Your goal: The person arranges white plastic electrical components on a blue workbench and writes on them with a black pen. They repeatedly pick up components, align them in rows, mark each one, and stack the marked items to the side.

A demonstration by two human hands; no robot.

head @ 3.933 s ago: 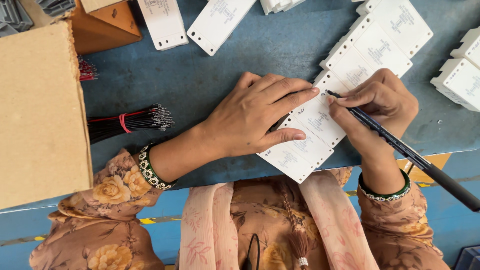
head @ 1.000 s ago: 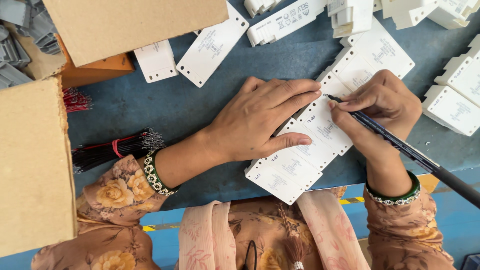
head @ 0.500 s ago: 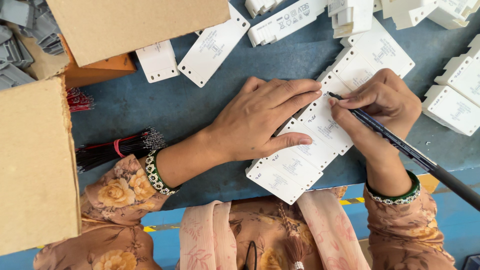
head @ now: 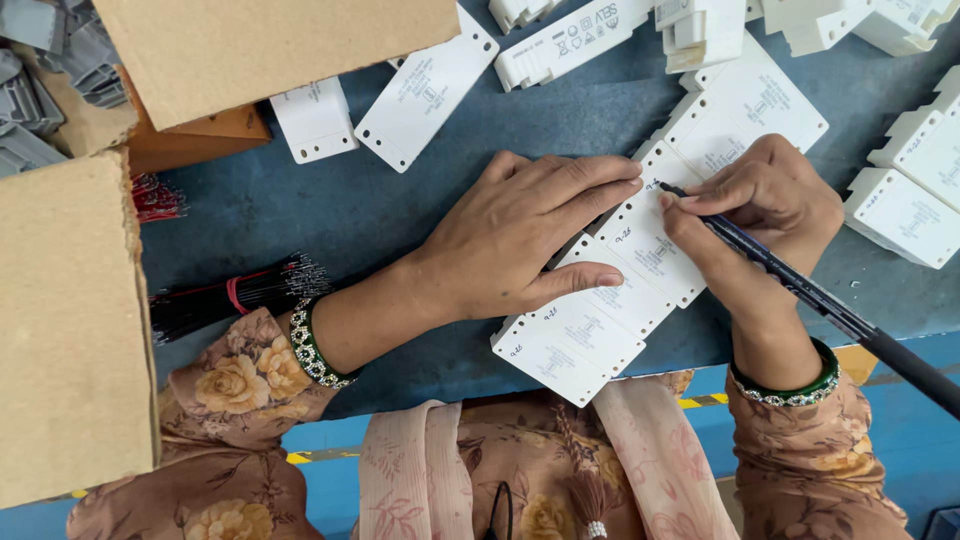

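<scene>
Far left: plain brown cardboard box (head: 70, 330) sits on the blue-grey bench (head: 330, 210), near edge. A second brown cardboard flap (head: 270, 50) overhangs the far-left corner, with grey plastic parts (head: 40, 80) stacked beside it. Between box and forearm lies a bundle of thin black and red wires tied with a red band (head: 235, 295); a smaller bunch of red wire ends (head: 155, 198) sits just beyond it.

Two loose flat white rectangular plastic covers with printed labels (head: 420, 95) lie at far centre, well apart from the hands.

Left hand (head: 520, 235) lies flat, palm down, fingers (head: 590, 185) spread and pressing on a diagonal row of overlapping white rectangular plastic plates (head: 600, 320). Nothing gripped, just held down. The row runs from the near bench edge at centre up to the far right. Near plates carry small handwritten marks at a corner.

Right hand (head: 760, 215) has its fingers pinched on a slim black pen (head: 820, 305), tip touching a plate in the row, just beside the left fingertips. Pen barrel trails off to the near right.

Far right: white boxy plastic housings (head: 910, 200) standing on the bench, more along the far edge. Green beaded bangles (head: 310, 350) on both wrists, floral brown sleeves.
</scene>
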